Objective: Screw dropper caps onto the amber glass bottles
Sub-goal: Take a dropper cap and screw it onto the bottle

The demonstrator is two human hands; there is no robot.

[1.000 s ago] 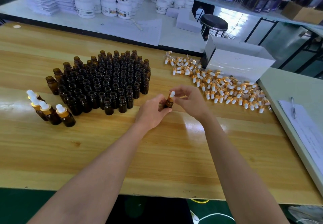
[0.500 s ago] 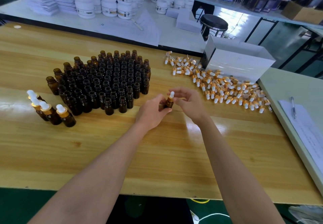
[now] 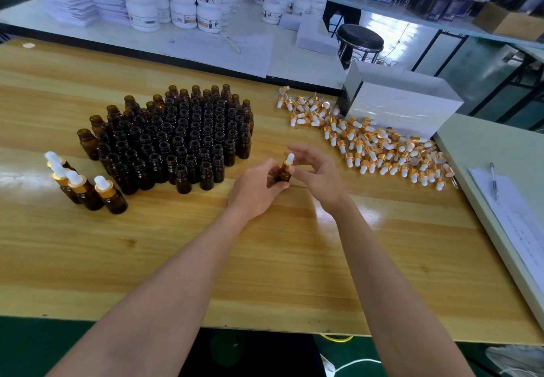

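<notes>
- Fingers (image 3: 278, 188) of the left hand (image 3: 254, 191) curl round one amber bottle (image 3: 284, 174), holding it upright over the wooden table (image 3: 147, 259), near the middle.
- Far left, four capped bottles (image 3: 113, 197) stand close together, with white bulbs and gold collars on top.
- Just right of them is a tight block of open bottles (image 3: 182, 135), all upright with bare necks. Its near edge is close to the left hand.
- A dropper cap (image 3: 289, 160) sits on the neck of the held bottle, white bulb pointing up.
- To its right, the right hand (image 3: 321, 176) hangs beside that cap with its fingers (image 3: 303, 152) loosely curved and spread. I can't tell from here whether any fingertip touches the cap.
- Further right, loose dropper caps (image 3: 374, 147) lie scattered in a long heap across the wood.
- Behind that heap stands a white box (image 3: 406, 111), its front edge touching some caps.
- At the far right, a pen (image 3: 494, 180) lies on a sheet of paper (image 3: 518, 220), on a paler side table (image 3: 485, 147).
</notes>
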